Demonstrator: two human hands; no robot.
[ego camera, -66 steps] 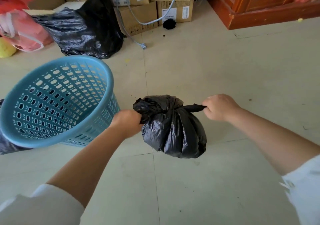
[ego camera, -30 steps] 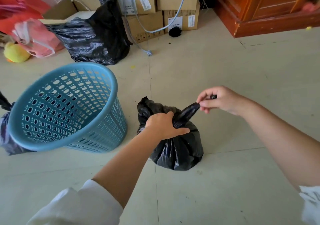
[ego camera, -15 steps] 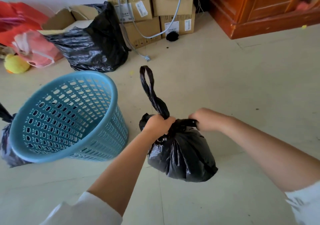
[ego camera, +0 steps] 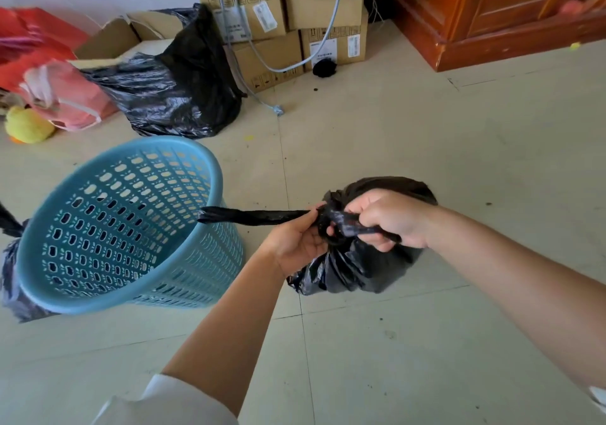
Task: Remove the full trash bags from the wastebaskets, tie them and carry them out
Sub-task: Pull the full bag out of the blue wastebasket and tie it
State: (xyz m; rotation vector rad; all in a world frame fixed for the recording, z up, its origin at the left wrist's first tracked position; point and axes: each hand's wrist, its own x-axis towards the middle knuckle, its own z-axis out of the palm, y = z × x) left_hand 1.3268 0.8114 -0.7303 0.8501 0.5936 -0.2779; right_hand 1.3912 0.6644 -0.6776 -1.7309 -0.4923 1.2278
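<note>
A small full black trash bag (ego camera: 354, 267) hangs just above the tiled floor in front of me. My left hand (ego camera: 295, 244) grips one twisted tail of the bag, which sticks out leftward over the basket. My right hand (ego camera: 390, 221) holds the other twisted end at the knot on top. The blue perforated plastic wastebasket (ego camera: 131, 228) stands tilted on the floor to the left, with no bag inside. Another black trash bag (ego camera: 13, 280) lies partly hidden behind the basket at the left edge.
A large black bag (ego camera: 177, 90) slumps against stacked cardboard boxes (ego camera: 295, 21) at the back, with grey cables hanging over them. Red and pink bags (ego camera: 62, 93) and a yellow toy (ego camera: 28, 126) sit far left. A wooden cabinet (ego camera: 498, 11) fills the back right.
The bag's left tail, which looped upward half a second ago, now stretches flat to the left. Both hands have closed in on the knot and the bag has shifted right.
</note>
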